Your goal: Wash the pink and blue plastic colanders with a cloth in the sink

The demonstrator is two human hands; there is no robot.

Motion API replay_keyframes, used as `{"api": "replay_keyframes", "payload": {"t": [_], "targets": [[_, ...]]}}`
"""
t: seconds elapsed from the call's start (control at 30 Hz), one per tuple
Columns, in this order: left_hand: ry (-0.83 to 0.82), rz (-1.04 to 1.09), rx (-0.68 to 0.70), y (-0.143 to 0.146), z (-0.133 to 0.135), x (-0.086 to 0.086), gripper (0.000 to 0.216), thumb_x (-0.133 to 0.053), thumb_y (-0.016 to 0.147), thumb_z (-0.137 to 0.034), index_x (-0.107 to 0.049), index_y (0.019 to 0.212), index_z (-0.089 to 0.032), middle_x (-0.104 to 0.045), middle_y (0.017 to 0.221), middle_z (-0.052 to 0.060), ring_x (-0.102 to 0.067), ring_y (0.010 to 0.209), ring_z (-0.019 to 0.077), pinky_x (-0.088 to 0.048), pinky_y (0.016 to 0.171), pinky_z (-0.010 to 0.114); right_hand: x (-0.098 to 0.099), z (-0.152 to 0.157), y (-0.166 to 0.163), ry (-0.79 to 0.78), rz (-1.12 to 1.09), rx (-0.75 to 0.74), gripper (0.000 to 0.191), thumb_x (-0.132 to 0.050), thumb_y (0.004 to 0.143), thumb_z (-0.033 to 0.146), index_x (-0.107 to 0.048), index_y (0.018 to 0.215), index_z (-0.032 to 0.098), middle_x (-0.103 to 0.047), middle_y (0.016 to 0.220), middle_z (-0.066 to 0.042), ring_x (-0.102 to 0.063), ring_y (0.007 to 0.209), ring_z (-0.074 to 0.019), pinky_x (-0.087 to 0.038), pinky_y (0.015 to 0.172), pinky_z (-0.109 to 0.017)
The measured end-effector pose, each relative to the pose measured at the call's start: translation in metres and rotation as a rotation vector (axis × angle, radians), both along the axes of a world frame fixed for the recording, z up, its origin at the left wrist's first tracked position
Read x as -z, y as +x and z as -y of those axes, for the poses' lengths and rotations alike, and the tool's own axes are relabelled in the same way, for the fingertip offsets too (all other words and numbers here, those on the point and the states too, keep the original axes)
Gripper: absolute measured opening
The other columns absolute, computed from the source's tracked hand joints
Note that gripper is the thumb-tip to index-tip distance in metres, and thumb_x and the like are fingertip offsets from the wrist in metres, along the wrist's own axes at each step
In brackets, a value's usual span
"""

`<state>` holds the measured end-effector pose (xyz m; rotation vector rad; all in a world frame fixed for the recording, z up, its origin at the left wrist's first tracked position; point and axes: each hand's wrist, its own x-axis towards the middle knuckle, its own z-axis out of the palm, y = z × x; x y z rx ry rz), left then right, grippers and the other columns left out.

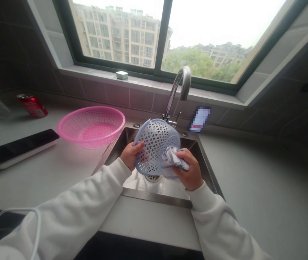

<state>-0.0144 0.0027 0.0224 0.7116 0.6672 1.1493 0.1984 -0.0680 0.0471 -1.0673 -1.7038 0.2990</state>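
A pale blue plastic basket (154, 144) with a pattern of small holes is held tilted over the steel sink (156, 196). My left hand (131, 154) grips its rim at the left, thumb on the near face and fingers showing through the holes. In my right hand (190, 169) is a crumpled white cloth with dark markings (174, 158), pressed against the right part of the basket. The fingers of that hand are closed round the cloth. Below the basket the sink drain (153, 178) shows in part.
Behind the basket rises a curved steel faucet (182, 81). A pink basket (91, 126) stands left of the sink, near a black-and-white oblong device (22, 148) and a red can (32, 105). A phone (200, 119) leans at the back right. A small box (122, 75) sits on the sill.
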Motion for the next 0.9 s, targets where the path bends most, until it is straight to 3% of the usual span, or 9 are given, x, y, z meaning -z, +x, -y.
{"api": "replay_keyframes", "payload": {"t": [0.1,0.23,0.3,0.37,0.57,0.67,0.77,0.9], "targets": [[0.013,-0.028,0.045,-0.002,-0.001,-0.002,0.051,-0.091,0.055,-0.043,-0.064,0.085,-0.011,-0.061,0.056,0.000,-0.058,0.043,0.0130,-0.051,0.043,0.026,0.002,-0.006,0.014,-0.050,0.000,0.062,0.019,-0.066,0.066,0.019,-0.068,0.084,0.022,-0.060,0.079,0.000,-0.059,0.071,-0.0186,-0.048,0.064,-0.033],[-0.003,-0.057,0.142,-0.005,-0.001,-0.008,0.054,-0.092,0.053,-0.045,-0.064,0.085,-0.011,-0.059,0.056,-0.001,-0.057,0.043,0.0121,-0.050,0.041,0.024,0.007,-0.018,0.040,-0.059,-0.056,0.337,0.018,-0.065,0.067,0.021,-0.067,0.085,0.021,-0.065,0.082,-0.002,-0.060,0.074,-0.0215,-0.049,0.070,-0.038],[-0.014,-0.073,0.166,-0.003,0.001,-0.009,0.059,-0.093,0.049,-0.047,-0.064,0.085,-0.010,-0.059,0.058,-0.001,-0.057,0.042,0.0116,-0.050,0.040,0.024,0.008,-0.019,0.044,-0.034,-0.074,0.405,0.019,-0.063,0.067,0.020,-0.066,0.085,0.021,-0.063,0.081,-0.001,-0.060,0.074,-0.0211,-0.049,0.071,-0.039],[-0.008,-0.085,0.159,-0.001,0.004,-0.009,0.062,-0.093,0.047,-0.049,-0.064,0.085,-0.011,-0.059,0.058,-0.001,-0.057,0.042,0.0116,-0.051,0.041,0.024,0.008,-0.017,0.038,0.008,-0.070,0.351,0.020,-0.062,0.066,0.019,-0.066,0.086,0.022,-0.062,0.081,-0.001,-0.060,0.076,-0.0211,-0.050,0.073,-0.038],[0.016,-0.118,0.065,0.005,0.006,-0.005,0.063,-0.093,0.047,-0.053,-0.063,0.083,-0.010,-0.060,0.056,-0.001,-0.057,0.043,0.0123,-0.052,0.042,0.025,0.001,0.000,0.000,0.100,0.001,-0.020,0.024,-0.064,0.065,0.016,-0.066,0.088,0.023,-0.059,0.083,0.000,-0.059,0.074,-0.0186,-0.049,0.066,-0.032],[0.041,-0.153,0.060,0.005,0.004,-0.005,0.060,-0.093,0.049,-0.052,-0.065,0.082,-0.010,-0.061,0.059,0.000,-0.058,0.044,0.0126,-0.053,0.044,0.026,-0.002,0.002,-0.002,0.103,0.089,-0.076,0.025,-0.066,0.065,0.015,-0.067,0.088,0.023,-0.058,0.083,-0.001,-0.059,0.073,-0.0180,-0.049,0.063,-0.030],[0.085,-0.199,0.123,0.005,0.005,-0.004,0.058,-0.090,0.053,-0.057,-0.065,0.078,-0.010,-0.060,0.057,0.001,-0.059,0.045,0.0145,-0.052,0.044,0.028,-0.004,-0.002,0.012,0.114,0.135,0.073,0.024,-0.066,0.065,0.014,-0.066,0.087,0.023,-0.057,0.082,0.000,-0.057,0.071,-0.0179,-0.048,0.062,-0.030],[0.060,-0.182,0.267,0.007,0.009,0.000,0.075,-0.068,0.058,-0.083,-0.067,0.075,-0.011,-0.061,0.057,0.005,-0.060,0.046,0.0177,-0.052,0.046,0.032,-0.006,-0.009,0.031,0.146,0.097,0.336,0.021,-0.063,0.067,0.012,-0.064,0.084,0.023,-0.055,0.078,0.001,-0.055,0.072,-0.0185,-0.047,0.067,-0.033]]}}
